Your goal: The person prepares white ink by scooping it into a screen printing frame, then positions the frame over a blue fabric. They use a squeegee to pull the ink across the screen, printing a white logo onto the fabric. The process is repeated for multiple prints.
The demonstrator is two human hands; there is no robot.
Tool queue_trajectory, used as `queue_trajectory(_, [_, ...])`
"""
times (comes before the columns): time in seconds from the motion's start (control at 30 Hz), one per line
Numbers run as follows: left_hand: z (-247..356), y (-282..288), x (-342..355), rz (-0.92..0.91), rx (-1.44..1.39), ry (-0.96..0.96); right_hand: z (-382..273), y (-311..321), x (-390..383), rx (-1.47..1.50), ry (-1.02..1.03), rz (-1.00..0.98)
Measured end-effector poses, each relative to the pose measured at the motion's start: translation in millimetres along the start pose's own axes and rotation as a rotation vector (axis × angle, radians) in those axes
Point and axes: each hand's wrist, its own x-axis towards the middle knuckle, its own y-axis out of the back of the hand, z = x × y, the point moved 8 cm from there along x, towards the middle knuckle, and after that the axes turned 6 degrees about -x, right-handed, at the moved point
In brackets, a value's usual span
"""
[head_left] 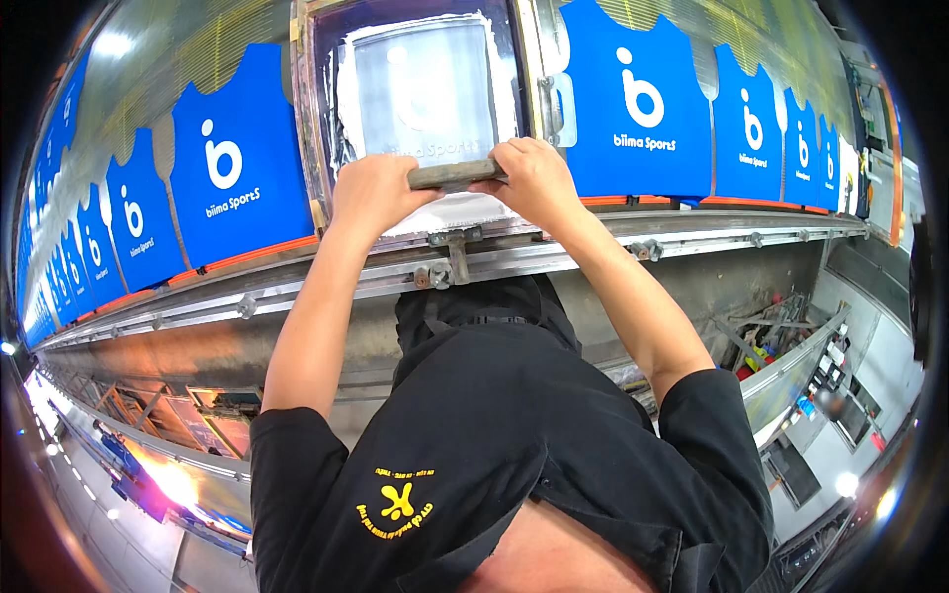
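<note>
A squeegee (451, 175) with a worn wooden handle lies crosswise near the front end of a screen printing frame (534, 69). My left hand (378, 194) is closed round its left end, and my right hand (534, 180) grips the right end. White ink (450, 212) shows on the mesh just in front of the handle and smeared along the sides of the frame's inside. Through the pale mesh (425, 94) a faint rounded design can be seen. The squeegee's blade is hidden.
Blue sleeveless shirt panels (242, 163) with white prints lie in a row on both sides of the frame, one large panel (638, 109) at its right. A metal rail (583, 240) with bolts runs along the table's near edge, before my body.
</note>
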Motion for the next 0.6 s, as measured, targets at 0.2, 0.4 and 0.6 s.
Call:
queue_trajectory(0.2, [-16, -33, 29, -0.391, -0.142, 0.087, 17, -23, 12, 0.032, -0.342, -0.627])
queue_trajectory(0.4, [-27, 16, 63, -0.462, -0.304, -0.012, 85, 22, 38, 0.488, -0.532, -0.026])
queue_trajectory(0.6, [-39, 111, 133, -0.069, -0.039, -0.125, 176, 30, 19, 0.226, -0.837, 0.297])
